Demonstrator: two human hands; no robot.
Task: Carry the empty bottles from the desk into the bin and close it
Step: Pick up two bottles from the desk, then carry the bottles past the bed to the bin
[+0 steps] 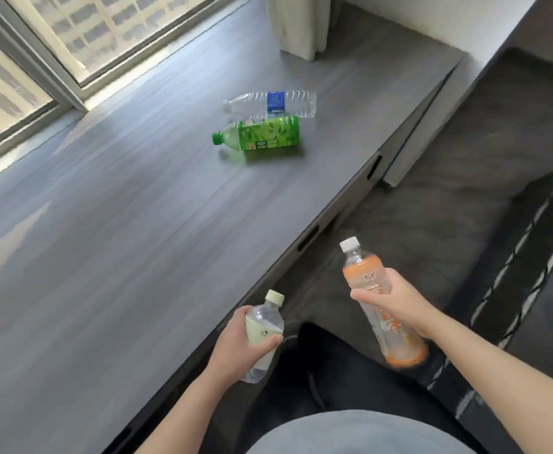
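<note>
Head | hands point(239, 342) hold bottles | green bottle point(258, 135), clear bottle point(270, 104) touching on desk point(105, 240)

top: light grey-blue shirt point(350, 432) | legs: dark trousers point(350, 371) | forearms: bare, sleeveless

desk point(111, 198): matt grey woodgrain | bottles point(270, 103): clear glossy plastic

Two bottles point(267, 121) lying on desk point(105, 224); two held.
</note>
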